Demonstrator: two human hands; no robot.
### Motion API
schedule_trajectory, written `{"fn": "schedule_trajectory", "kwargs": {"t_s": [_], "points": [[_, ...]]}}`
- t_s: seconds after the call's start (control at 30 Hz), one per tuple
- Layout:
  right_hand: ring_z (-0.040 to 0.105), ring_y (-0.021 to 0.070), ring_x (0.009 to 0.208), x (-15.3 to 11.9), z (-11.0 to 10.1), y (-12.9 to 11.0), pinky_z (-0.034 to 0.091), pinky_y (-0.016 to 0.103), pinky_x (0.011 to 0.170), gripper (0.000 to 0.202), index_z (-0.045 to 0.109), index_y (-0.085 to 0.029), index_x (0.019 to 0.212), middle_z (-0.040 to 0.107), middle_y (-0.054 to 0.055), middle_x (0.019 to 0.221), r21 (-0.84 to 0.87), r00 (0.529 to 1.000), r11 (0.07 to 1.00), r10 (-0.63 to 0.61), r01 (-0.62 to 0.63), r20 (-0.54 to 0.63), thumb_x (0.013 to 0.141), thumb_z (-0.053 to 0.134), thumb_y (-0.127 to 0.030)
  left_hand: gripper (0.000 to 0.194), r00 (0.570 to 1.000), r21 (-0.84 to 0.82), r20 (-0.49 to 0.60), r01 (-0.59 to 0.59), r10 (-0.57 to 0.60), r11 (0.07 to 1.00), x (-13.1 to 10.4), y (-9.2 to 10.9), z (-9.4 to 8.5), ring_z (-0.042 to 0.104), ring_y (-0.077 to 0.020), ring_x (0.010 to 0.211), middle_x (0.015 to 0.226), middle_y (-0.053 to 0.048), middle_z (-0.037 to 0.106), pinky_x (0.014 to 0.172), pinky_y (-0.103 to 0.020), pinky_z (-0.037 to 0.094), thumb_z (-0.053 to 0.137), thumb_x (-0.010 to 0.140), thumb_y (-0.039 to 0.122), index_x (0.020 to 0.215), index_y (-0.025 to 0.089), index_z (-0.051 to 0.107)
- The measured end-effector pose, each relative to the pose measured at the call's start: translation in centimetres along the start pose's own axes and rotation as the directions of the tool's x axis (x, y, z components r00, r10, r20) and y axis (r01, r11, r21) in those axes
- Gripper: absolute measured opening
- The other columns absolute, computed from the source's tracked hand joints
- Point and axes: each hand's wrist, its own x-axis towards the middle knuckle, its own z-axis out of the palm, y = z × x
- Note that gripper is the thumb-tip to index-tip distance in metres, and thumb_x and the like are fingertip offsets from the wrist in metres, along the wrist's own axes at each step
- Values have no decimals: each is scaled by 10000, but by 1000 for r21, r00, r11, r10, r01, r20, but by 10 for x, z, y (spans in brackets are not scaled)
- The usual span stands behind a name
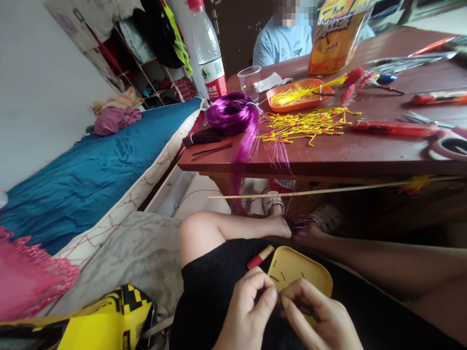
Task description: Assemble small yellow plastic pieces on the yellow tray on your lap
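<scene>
- A shallow yellow tray [310, 265] rests on the black cloth [209, 282] over the person's lap, just beyond the fingertips and partly behind the right hand [319, 313].
- Short dark snippets [275, 279] lie scattered in it, 1 of them right by the left fingertips.
- The left hand [250, 304] presses thumb and index finger together; the right hand does likewise just beside it. Whatever sits between these fingertips is too small to tell.
- A red tube with a gold end [257, 260] lies beside the tray, near the left hand.
- A thin wooden stick [302, 192] runs below the edge of the tabletop [328, 154].
- Up there, well apart from both hands: a purple fibre hank [229, 115], loose yellow stems with red tips [306, 125], and an orange tray [299, 106] with more yellow stems.
- Pink-handled scissors [437, 142] lie at far right.
</scene>
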Motion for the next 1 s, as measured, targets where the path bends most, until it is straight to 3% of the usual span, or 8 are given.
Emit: {"fn": "schedule_trajectory", "kwargs": {"t_s": [0.4, 0.6, 0.77, 1.0], "points": [[458, 103, 473, 2, -2, -2, 378, 191, 467, 319, 500, -177, 625, 515, -12, 533, 94, 998, 993, 64, -65, 13, 832, 460, -418, 293, 996, 84, 34, -82, 79, 993, 1, 0, -2, 427, -136, 627, 663, 6, 419, 588, -236, 318, 402, 875, 334, 622, 188, 417], [511, 128, 549, 8, -12, -3, 432, 221, 537, 296, 490, -167, 676, 554, 17, 587, 229, 960, 955, 129, -188, 250, 843, 467, -410, 296, 997, 63, 43, -59, 57, 996, 0, 1, -3, 417, -138, 624, 656, 9, 402, 586, -240, 314, 417, 861, 349, 611, 191, 403], [493, 120, 548, 9, -11, -5, 413, 222, 546, 310, 491, -168, 658, 544, 7, 585, 291, 965, 934, 145, -207, 219, 823, 503, -431, 302, 998, 35, 47, -32, 30, 999, 1, 4, -3, 417, -143, 628, 658, 6, 403, 594, -246, 316, 408, 859, 358, 609, 190, 406], [467, 98, 497, 8, -1, -11, 397, 204, 501, 386, 494, -164, 606, 497, -23, 537, 477, 954, 826, 265, -300, 140, 724, 608, -514, 343, 998, -19, 59, -34, 35, 999, 2, 3, -1, 417, -135, 627, 654, 10, 403, 600, -232, 321, 401, 874, 398, 602, 189, 410]]}}
